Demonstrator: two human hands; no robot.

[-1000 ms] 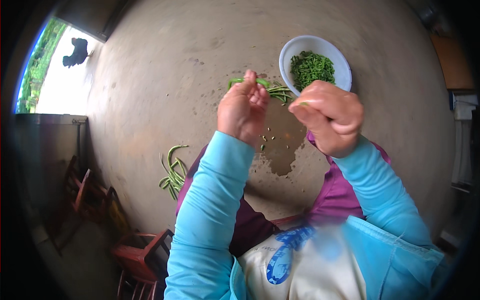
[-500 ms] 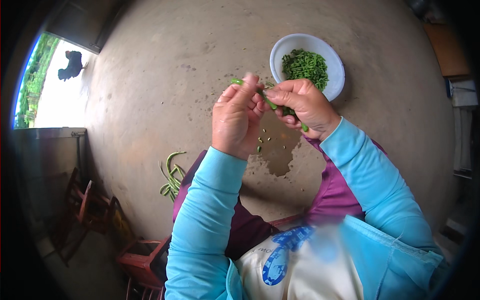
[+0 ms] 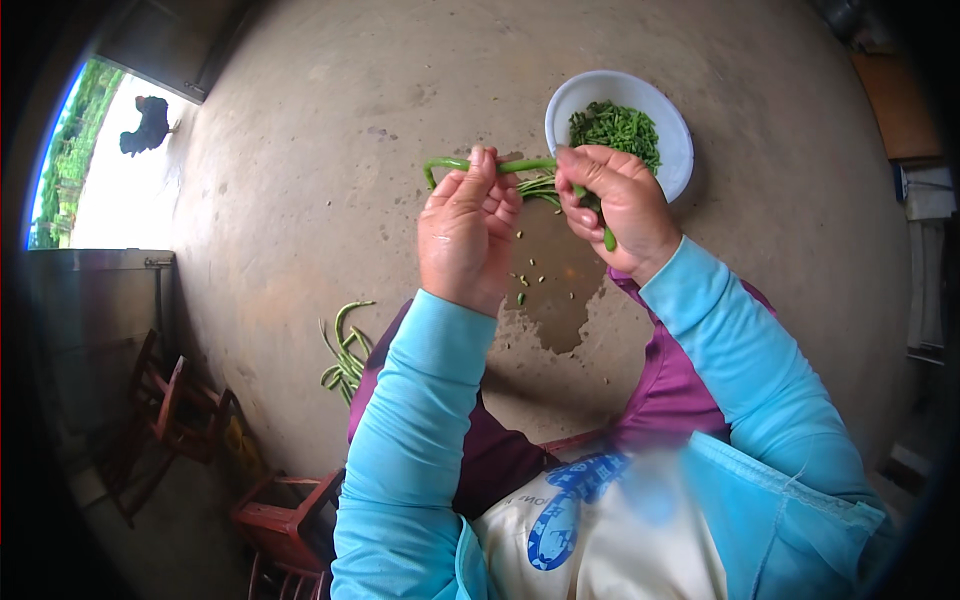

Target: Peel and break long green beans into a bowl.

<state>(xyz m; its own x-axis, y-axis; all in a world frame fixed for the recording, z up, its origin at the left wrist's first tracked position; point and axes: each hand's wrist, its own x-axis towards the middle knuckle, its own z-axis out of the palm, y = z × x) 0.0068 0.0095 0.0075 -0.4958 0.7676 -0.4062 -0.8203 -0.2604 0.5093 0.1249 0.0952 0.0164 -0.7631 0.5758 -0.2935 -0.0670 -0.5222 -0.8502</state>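
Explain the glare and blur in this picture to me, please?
Head view: the ground outside is washed out white; head view: a hazy smudge blurs part of the cream shirt; head view: the corners darken to black around a rounded rim; head view: the green bean in the fingers looks fairly clear.

smooth plastic basin (image 3: 677, 145), glossy bean (image 3: 530, 165), matt cloth sleeves (image 3: 410, 400), dull concrete-looking floor (image 3: 270, 220), wood-like chair (image 3: 277, 524)

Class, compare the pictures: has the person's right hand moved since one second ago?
Yes. The right hand has moved left: judged against the pale bowl, it covered the lower right rim then and covers the lower left now.
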